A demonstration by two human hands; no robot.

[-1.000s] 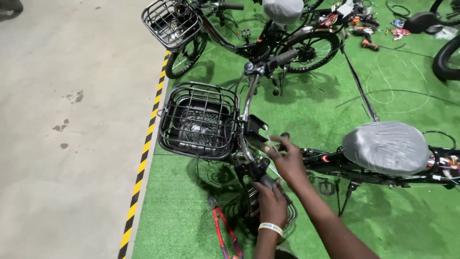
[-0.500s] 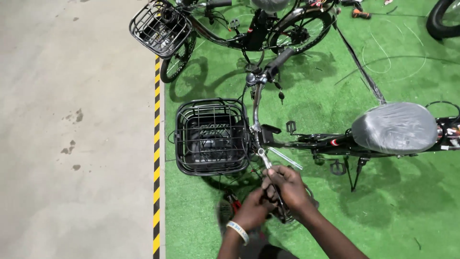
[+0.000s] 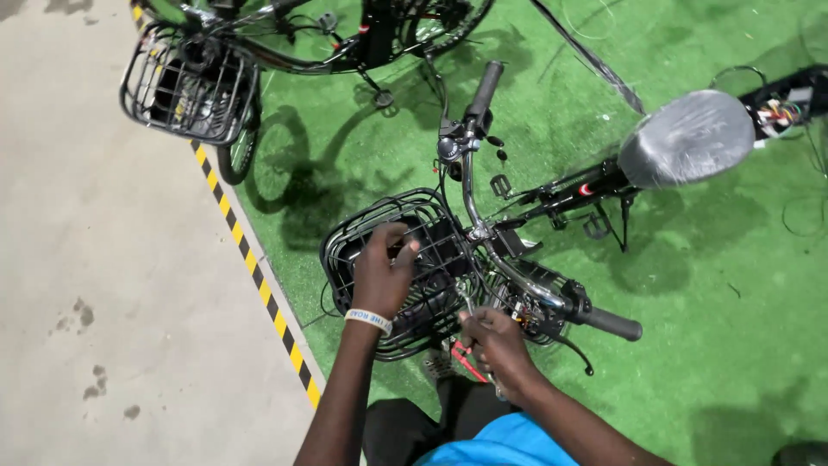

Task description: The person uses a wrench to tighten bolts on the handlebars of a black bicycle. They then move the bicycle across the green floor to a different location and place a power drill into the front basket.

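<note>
Black wire basket (image 3: 354, 250) sitting at the front of the near bicycle, on green artificial turf (image 3: 716, 285), just right of the yellow-and-black striped line (image 3: 259, 285) edging the grey concrete floor (image 3: 95, 259). Left hand (image 3: 381, 274) resting on the basket's top rim, fingers curled down over the wires and gripping them, a white wristband (image 3: 369, 320) circling the wrist. Right hand (image 3: 496, 345) working lower and nearer, just beside the basket's right edge and under the handlebar (image 3: 483, 224), closed around a red-handled tool (image 3: 466, 361); tool's working end lying hidden among the cables and bracket there, so not possible to tell what it is touching. Handlebar curving from the far black grip (image 3: 485, 86) down to the near black grip (image 3: 608, 324), brake lever hanging below the near one. Saddle wrapped in clear plastic (image 3: 686, 138) showing to the right, well apart from both hands, with the black frame (image 3: 569, 192) running between saddle and handlebar and a loose bundle of coloured wires at the far right edge. Second bicycle (image 3: 345, 34) standing further off at the top, its own wire basket (image 3: 185, 82) overhanging the striped line. Blue shirt and dark trousers showing at the bottom edge, between the two forearms.
</note>
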